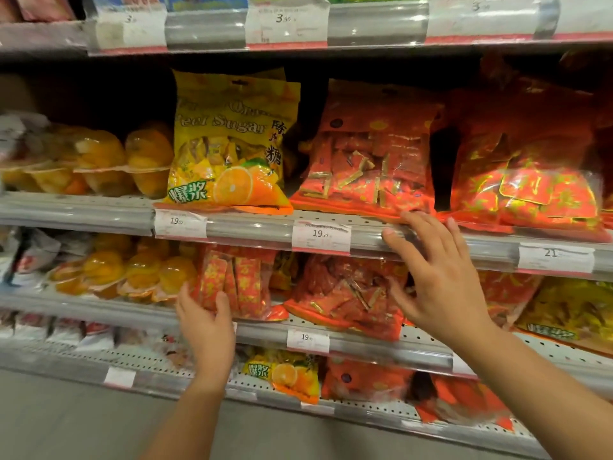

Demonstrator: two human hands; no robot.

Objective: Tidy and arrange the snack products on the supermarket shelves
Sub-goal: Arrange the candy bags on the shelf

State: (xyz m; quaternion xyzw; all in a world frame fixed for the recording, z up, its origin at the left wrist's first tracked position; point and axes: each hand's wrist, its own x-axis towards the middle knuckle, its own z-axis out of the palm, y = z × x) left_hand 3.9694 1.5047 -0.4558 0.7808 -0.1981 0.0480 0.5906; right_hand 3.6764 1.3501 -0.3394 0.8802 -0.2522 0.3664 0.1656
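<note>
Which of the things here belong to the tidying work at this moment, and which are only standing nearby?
In the work:
- left hand, gripping the small red packet
- right hand, fingers spread, at the red candy bag on the shelf edge

Only nearby:
- yellow orange-candy bag
- orange jelly cups
- price tag

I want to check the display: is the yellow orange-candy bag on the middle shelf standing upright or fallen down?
Upright. The yellow bag stands on its bottom edge at the shelf front, hang-hole on top, leaning slightly.
</note>
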